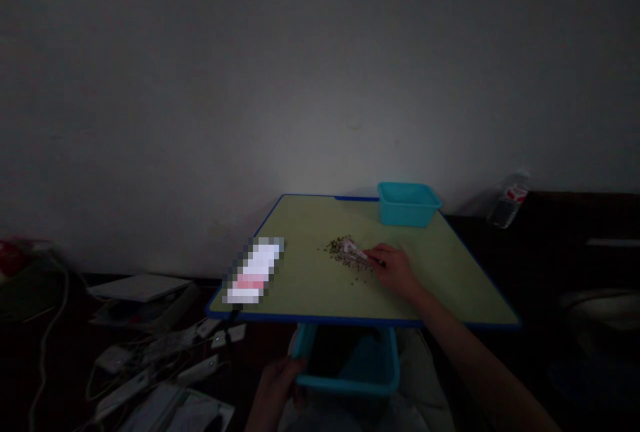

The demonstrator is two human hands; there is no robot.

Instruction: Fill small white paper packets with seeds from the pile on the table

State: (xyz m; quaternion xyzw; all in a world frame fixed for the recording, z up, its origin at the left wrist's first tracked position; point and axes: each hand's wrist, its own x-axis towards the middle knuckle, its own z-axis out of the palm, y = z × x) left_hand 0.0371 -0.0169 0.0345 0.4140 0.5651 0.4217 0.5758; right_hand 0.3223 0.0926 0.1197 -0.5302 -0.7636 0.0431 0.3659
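My right hand (pixel 393 269) reaches over the low table (pixel 295 232) with its fingers pinched on a small pale strip (pixel 354 249); its exact kind is too blurred to make out. The strip's far end touches a scatter of small dark grains (pixel 340 259) spread on the pale green tabletop. Below the table's near edge, a blue plastic bin (pixel 350 387) rests around my lap. My left hand (pixel 281 379) grips this bin by its left rim, thumb at the edge. The bin's inside is mostly in shadow, so its contents cannot be told.
A second blue bin (pixel 407 205) stands at the table's back right corner. A phone with a blurred-out screen (pixel 255 271) is at the left edge. Cables and power strips (pixel 165 345) clutter the floor on the left. A plastic bottle (pixel 510 200) leans near the wall.
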